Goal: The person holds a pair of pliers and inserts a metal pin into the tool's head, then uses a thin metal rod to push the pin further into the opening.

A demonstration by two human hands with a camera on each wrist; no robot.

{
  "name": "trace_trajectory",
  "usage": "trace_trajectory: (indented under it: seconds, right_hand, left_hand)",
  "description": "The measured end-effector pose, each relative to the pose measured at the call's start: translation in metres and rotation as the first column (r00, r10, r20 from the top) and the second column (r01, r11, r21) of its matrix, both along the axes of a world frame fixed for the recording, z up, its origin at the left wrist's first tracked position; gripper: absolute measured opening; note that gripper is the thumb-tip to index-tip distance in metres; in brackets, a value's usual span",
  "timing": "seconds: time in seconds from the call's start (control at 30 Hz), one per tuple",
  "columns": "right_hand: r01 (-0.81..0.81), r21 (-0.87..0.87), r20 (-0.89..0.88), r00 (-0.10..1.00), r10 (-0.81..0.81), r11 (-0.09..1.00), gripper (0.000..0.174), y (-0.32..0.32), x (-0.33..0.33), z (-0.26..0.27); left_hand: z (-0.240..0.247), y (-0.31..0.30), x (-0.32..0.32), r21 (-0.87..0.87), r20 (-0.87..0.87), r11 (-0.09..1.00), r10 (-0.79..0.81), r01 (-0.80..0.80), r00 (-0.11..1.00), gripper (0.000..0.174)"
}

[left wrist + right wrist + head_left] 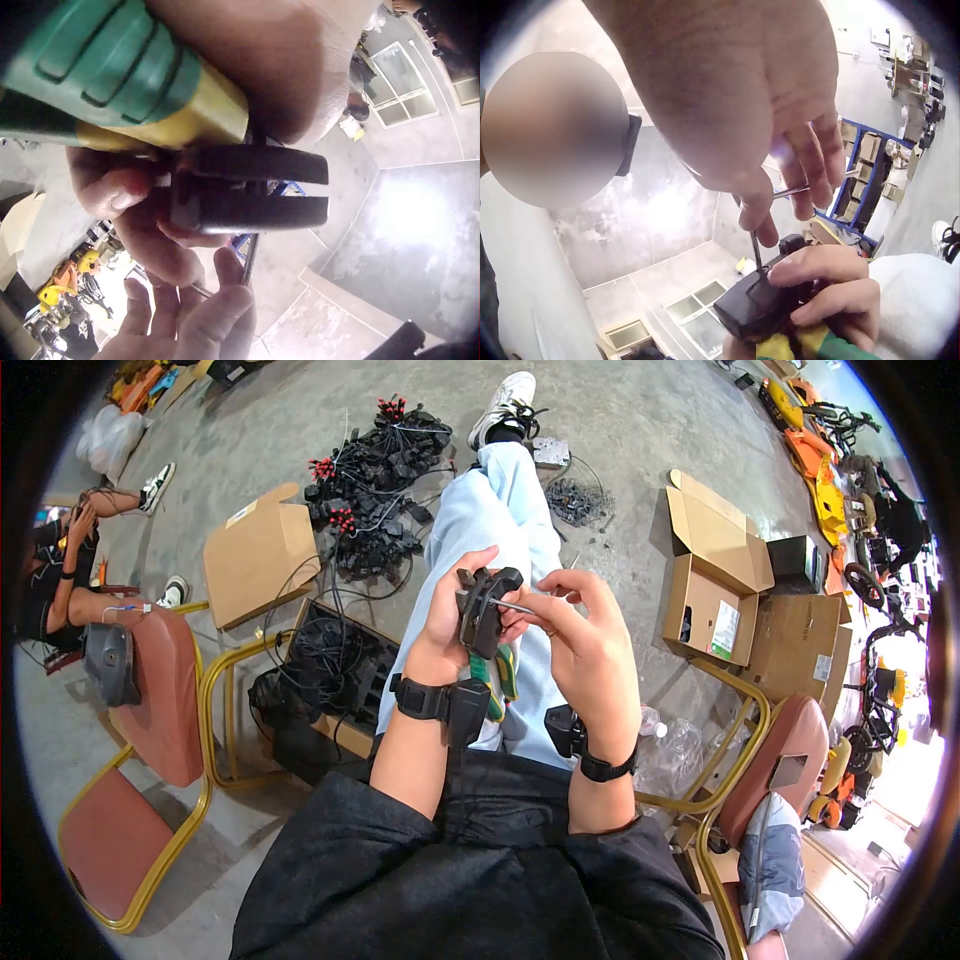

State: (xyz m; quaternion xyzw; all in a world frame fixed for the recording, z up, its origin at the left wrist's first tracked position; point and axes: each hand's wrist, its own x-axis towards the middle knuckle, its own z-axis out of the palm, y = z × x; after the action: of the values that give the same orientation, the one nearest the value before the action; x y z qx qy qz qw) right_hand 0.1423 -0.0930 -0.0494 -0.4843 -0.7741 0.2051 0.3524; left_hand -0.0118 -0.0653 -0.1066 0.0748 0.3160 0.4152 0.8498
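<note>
My left hand grips a dark, blocky part above my lap. In the left wrist view, two thick plates of this part lie parallel with a slot between them. Green and yellow handles of a hand tool come out right beside it, against my left palm. My right hand pinches a thin, bent metal hex key between thumb and fingers. Seen from the right wrist, one arm of the hex key points down onto the black part, its tip right at the surface.
Black cables and connectors are heaped on the floor ahead, near an open cardboard box. More cartons stand at right. Chairs flank me on both sides. Another person sits at far left.
</note>
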Motion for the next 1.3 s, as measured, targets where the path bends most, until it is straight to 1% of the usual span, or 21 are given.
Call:
trace_trajectory:
  seconds: [0.07, 0.2, 0.27, 0.3, 0.33, 0.37, 0.5, 0.57, 0.67, 0.7, 0.77, 0.8, 0.87, 1.0, 1.1, 1.17, 1.2, 1.27, 1.3]
  right_hand:
    - [0.012, 0.024, 0.065, 0.998, -0.014, 1.0, 0.021, 0.0, 0.001, 0.0]
    - [0.01, 0.042, 0.085, 0.996, -0.013, 0.999, 0.021, 0.0, 0.002, -0.002]
    - [0.032, -0.052, 0.005, 0.999, -0.032, 0.998, 0.017, -0.002, 0.0, 0.0]
    - [0.033, -0.052, 0.005, 0.999, -0.033, 0.998, 0.017, -0.004, -0.001, 0.002]
    - [0.047, -0.228, -0.113, 0.991, -0.075, 0.972, 0.015, -0.006, -0.002, 0.004]
    - [0.038, -0.397, -0.221, 0.966, -0.136, 0.917, 0.012, -0.007, -0.003, 0.007]
    - [0.096, -0.408, -0.175, 0.968, -0.181, 0.908, 0.011, -0.006, -0.001, 0.013]
    - [0.02, -0.27, -0.136, 0.989, -0.058, 0.963, 0.011, -0.003, 0.001, 0.013]
    - [0.003, -0.271, -0.089, 0.996, -0.028, 0.963, 0.013, -0.003, 0.002, 0.011]
    - [0.003, -0.272, -0.089, 0.996, -0.029, 0.962, 0.013, -0.003, 0.002, 0.009]
    - [-0.01, -0.168, -0.11, 0.994, -0.008, 0.986, 0.015, -0.002, 0.002, 0.004]
    - [-0.01, -0.168, -0.11, 0.994, -0.008, 0.986, 0.015, -0.002, 0.001, 0.002]
    - [-0.018, -0.081, -0.115, 0.993, 0.008, 0.997, 0.018, -0.002, 0.0, 0.0]
    - [-0.006, -0.105, -0.107, 0.994, -0.005, 0.994, 0.018, -0.002, -0.002, 0.0]
    - [-0.004, -0.1, -0.117, 0.993, -0.008, 0.995, 0.017, -0.002, -0.002, 0.001]
    - [-0.004, -0.125, -0.117, 0.993, -0.011, 0.992, 0.016, -0.001, -0.002, 0.0]
    - [-0.004, -0.125, -0.117, 0.993, -0.011, 0.992, 0.016, -0.002, -0.002, 0.001]
    - [-0.008, -0.129, -0.125, 0.992, -0.008, 0.992, 0.016, -0.002, -0.002, 0.001]
    - [-0.008, -0.129, -0.125, 0.992, -0.009, 0.992, 0.016, -0.002, -0.002, 0.001]
  left_hand:
    - [-0.006, 0.001, -0.001, 0.016, 0.117, 1.0, -0.016, 0.014, 0.993, 0.049]
    - [-0.001, 0.0, 0.001, -0.04, 0.097, 0.998, 0.043, -0.04, 0.994, 0.048]
    - [0.0, 0.0, 0.0, 0.001, 0.066, 1.0, 0.031, -0.031, 0.997, 0.047]
    - [-0.003, 0.0, -0.001, 0.001, 0.067, 1.0, 0.03, -0.03, 0.997, 0.047]
    - [-0.008, 0.001, -0.002, 0.065, 0.116, 0.998, -0.014, 0.007, 0.993, 0.047]
    - [-0.01, 0.002, -0.002, 0.13, 0.162, 0.991, -0.061, 0.04, 0.985, 0.047]
    - [-0.01, 0.001, -0.003, 0.183, 0.159, 0.981, -0.086, 0.056, 0.983, 0.047]
    - [-0.005, 0.0, -0.002, 0.074, 0.105, 0.997, -0.036, 0.028, 0.994, 0.047]
    - [0.003, -0.001, -0.003, 0.031, 0.138, 0.999, -0.014, 0.009, 0.99, 0.048]
    - [0.002, -0.001, -0.003, 0.03, 0.138, 1.0, -0.014, 0.009, 0.99, 0.048]
    - [-0.002, -0.001, -0.003, 0.044, 0.108, 0.999, -0.01, 0.006, 0.994, 0.055]
    - [-0.003, -0.001, -0.004, 0.045, 0.108, 0.999, -0.01, 0.006, 0.994, 0.055]
    - [-0.003, -0.002, -0.004, 0.067, 0.184, 0.997, 0.008, -0.021, 0.983, 0.061]
    - [0.008, -0.005, -0.002, 0.102, 0.155, 0.991, 0.066, -0.083, 0.986, 0.062]
    - [0.008, -0.005, -0.002, 0.09, 0.191, 0.991, 0.08, -0.098, 0.978, 0.059]
    - [-0.001, -0.005, -0.002, 0.161, 0.236, 0.985, 0.027, -0.066, 0.971, 0.057]
    - [-0.004, -0.004, -0.003, 0.161, 0.236, 0.985, 0.027, -0.066, 0.971, 0.057]
    - [-0.006, -0.003, -0.005, 0.23, 0.194, 0.973, -0.042, -0.004, 0.98, 0.053]
    - [-0.006, -0.003, -0.005, 0.23, 0.194, 0.973, -0.042, -0.004, 0.98, 0.053]
